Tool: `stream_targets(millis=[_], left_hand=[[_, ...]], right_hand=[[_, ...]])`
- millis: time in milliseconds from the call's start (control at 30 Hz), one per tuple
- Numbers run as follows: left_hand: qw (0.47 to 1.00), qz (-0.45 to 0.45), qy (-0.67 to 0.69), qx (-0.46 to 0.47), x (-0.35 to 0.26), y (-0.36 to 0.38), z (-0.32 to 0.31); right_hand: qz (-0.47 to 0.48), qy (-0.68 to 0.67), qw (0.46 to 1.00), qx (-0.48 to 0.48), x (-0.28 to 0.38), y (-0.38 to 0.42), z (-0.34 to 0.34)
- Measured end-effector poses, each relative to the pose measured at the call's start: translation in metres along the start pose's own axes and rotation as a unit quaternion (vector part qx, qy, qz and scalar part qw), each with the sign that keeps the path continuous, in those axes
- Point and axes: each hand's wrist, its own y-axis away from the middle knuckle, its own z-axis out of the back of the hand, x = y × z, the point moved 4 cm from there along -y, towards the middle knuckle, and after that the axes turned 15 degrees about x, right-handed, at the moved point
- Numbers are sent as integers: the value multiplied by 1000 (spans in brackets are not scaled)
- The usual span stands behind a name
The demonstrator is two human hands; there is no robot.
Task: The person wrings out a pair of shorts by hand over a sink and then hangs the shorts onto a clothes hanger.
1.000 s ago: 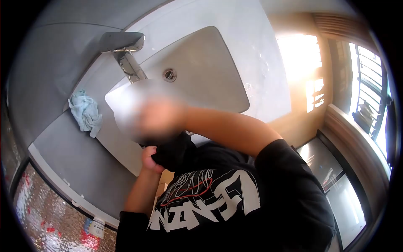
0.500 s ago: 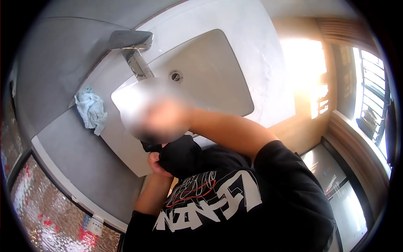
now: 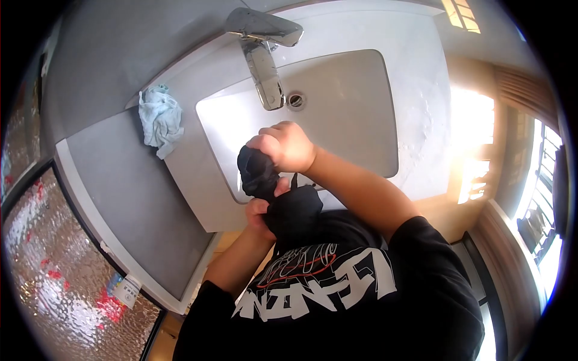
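A bunched black cloth item (image 3: 295,210) is between my two hands, over the near edge of the white sink (image 3: 349,108). Its exact kind cannot be made out. My right hand (image 3: 288,146) is closed around the upper end of the cloth, above the basin. Lower down and nearer my body, my left hand (image 3: 259,215) grips the middle of it, with fingers partly hidden behind the fabric. The upper part bulges to the left of my right hand. The larger lower part hangs against my black printed shirt (image 3: 319,283).
Beyond my hands a chrome faucet (image 3: 262,66) reaches over the basin near the drain (image 3: 295,100). A crumpled light blue cloth (image 3: 161,120) lies on the counter at the left. A textured glass panel (image 3: 66,265) stands at lower left. A barred window (image 3: 539,180) is at right.
The view has shifted, so sink and faucet sit further right. My right hand, blurred before, now shows clearly, closed on the upper part of the cloth. My left hand keeps its grip.
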Motion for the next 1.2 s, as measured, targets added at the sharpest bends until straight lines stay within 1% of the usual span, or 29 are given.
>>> stream_targets(millis=[100,200,267,367,467,567,667,900,967,1067,1167,1200], left_hand=[[1000,-4,-1,3,0,1,4],[1000,-6,5,5,0,2,9],[1000,-10,13,10,0,2,7],[999,-18,-21,-39,3,-1,-1],[999,-9,-32,-28,3,-1,0],[996,-13,-64,-59,-1,0,3],[1000,12,-17,6,-3,0,5],[1000,1,0,-13,3,-1,9],[1000,6,-11,-19,3,0,6],[999,29,-17,-11,2,4,-3],[995,62,-57,-47,1,16,-11],[994,77,-70,-44,1,21,-15]], right_hand=[[24,-23,997,-72,5,-2,7],[18,-28,996,-81,5,0,2],[13,-29,997,-76,5,0,2],[5,-25,997,-73,7,1,-1],[2,-24,998,-65,6,1,-1],[-16,0,998,-53,6,-1,1],[-23,0,999,-49,6,-2,6],[-39,2,997,-60,1,2,7],[-34,3,998,-45,5,0,11],[-19,16,999,-45,16,-4,21],[-4,58,996,-62,35,-4,32],[-1,76,995,-65,44,-2,38]])
